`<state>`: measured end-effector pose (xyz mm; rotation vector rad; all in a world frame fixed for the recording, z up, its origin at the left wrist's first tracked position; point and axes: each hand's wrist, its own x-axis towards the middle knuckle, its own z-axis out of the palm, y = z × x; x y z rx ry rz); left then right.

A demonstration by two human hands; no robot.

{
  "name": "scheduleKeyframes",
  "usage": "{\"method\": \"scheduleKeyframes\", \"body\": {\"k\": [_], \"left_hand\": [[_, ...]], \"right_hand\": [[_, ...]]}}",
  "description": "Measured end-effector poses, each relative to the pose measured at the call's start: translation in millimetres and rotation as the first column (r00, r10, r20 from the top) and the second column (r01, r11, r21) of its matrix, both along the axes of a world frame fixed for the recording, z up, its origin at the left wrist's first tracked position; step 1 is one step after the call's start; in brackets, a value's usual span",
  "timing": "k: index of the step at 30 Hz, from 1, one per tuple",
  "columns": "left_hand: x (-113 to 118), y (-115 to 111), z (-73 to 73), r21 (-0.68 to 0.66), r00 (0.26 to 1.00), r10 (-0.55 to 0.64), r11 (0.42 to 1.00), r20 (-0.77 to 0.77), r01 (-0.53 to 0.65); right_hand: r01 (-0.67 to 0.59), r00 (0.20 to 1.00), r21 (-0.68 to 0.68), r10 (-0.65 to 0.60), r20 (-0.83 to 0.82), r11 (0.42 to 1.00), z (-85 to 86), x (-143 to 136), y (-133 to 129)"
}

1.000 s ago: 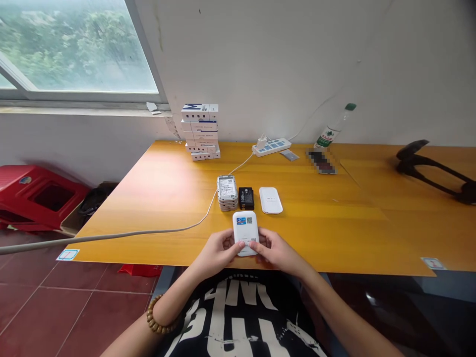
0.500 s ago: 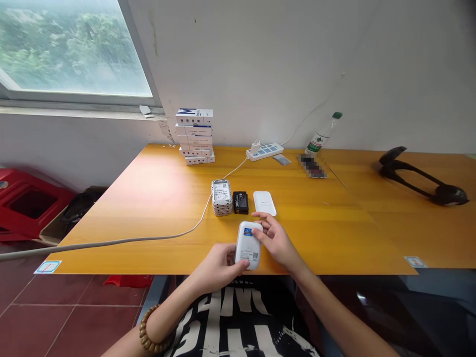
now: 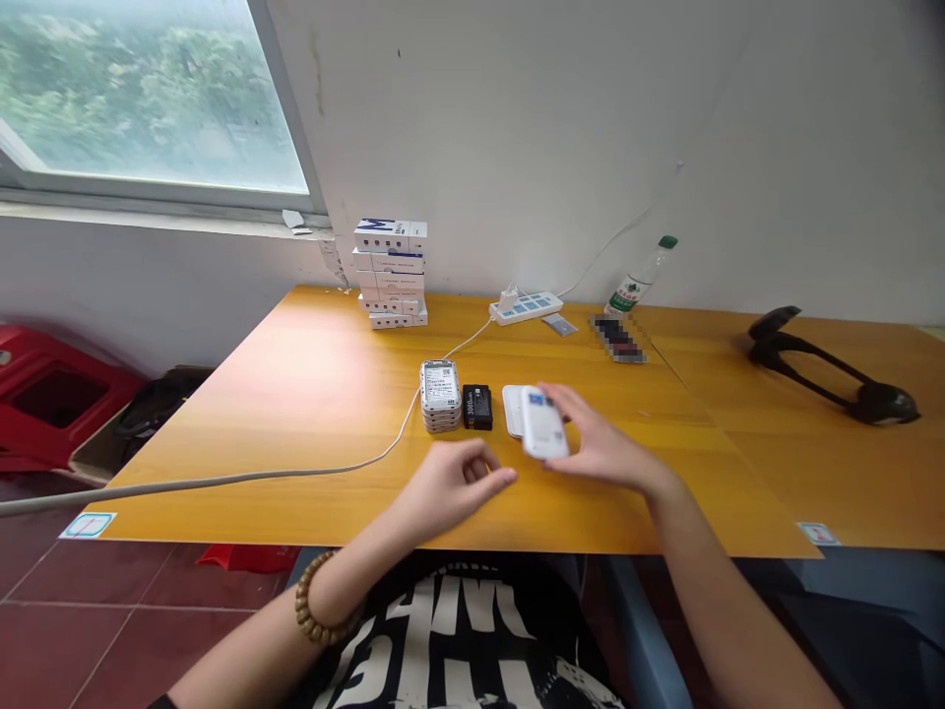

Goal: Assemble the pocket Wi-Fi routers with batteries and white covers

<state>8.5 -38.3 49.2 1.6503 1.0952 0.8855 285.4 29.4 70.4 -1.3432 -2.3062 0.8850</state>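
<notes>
My right hand (image 3: 601,438) grips a white pocket Wi-Fi router (image 3: 544,423) by its edges, its labelled face towards me and slightly blurred. It is over the right part of a white back cover (image 3: 513,409) on the table; whether they touch I cannot tell. My left hand (image 3: 462,487) hovers near the table's front, holding nothing, fingers loosely curled and thumb apart. Beyond it stands a stack of coverless white routers (image 3: 441,394), the top one showing a printed label. Black batteries (image 3: 477,407) marked 3000 mAh lie between the stack and the cover.
White boxes (image 3: 391,274) are piled by the wall. A power strip (image 3: 526,307) has a plug and a cable (image 3: 295,476) running across the table's left side. A bottle (image 3: 641,279), a blurred-out phone (image 3: 618,339) and a black stand-like object (image 3: 831,369) are to the right.
My right hand has carried the router forward and right, from the table's front edge to the white cover. My left hand has let go of it and risen slightly.
</notes>
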Motion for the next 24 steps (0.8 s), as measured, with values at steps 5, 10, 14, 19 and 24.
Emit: {"method": "scheduleKeyframes", "body": {"k": [5,10,14,19,24], "left_hand": [[-66.3,65.8,20.8,0.447,0.952,0.226,0.887,-0.207,-0.113],[-102.3,112.5,12.0,0.280,0.898,0.021,0.953,-0.440,0.115],[-101.3,120.2,4.5,0.210,0.880,-0.059,0.961,-0.471,0.177],[-98.5,118.4,-0.9,0.250,0.908,-0.025,0.958,-0.419,0.141],[-98.8,117.3,-3.8,0.264,0.926,-0.025,0.955,-0.376,0.134]], "right_hand": [[0.160,0.969,-0.068,-0.143,0.202,0.985,-7.6,44.7,75.6],[0.107,0.962,-0.108,-0.076,0.264,0.988,-29.0,49.3,104.9],[0.066,0.963,-0.134,-0.028,0.270,0.989,-32.4,48.2,106.4],[0.042,0.960,-0.157,0.003,0.280,0.987,-32.1,50.5,106.1],[0.009,0.965,-0.152,0.031,0.261,0.988,-33.5,52.9,108.1]]}}
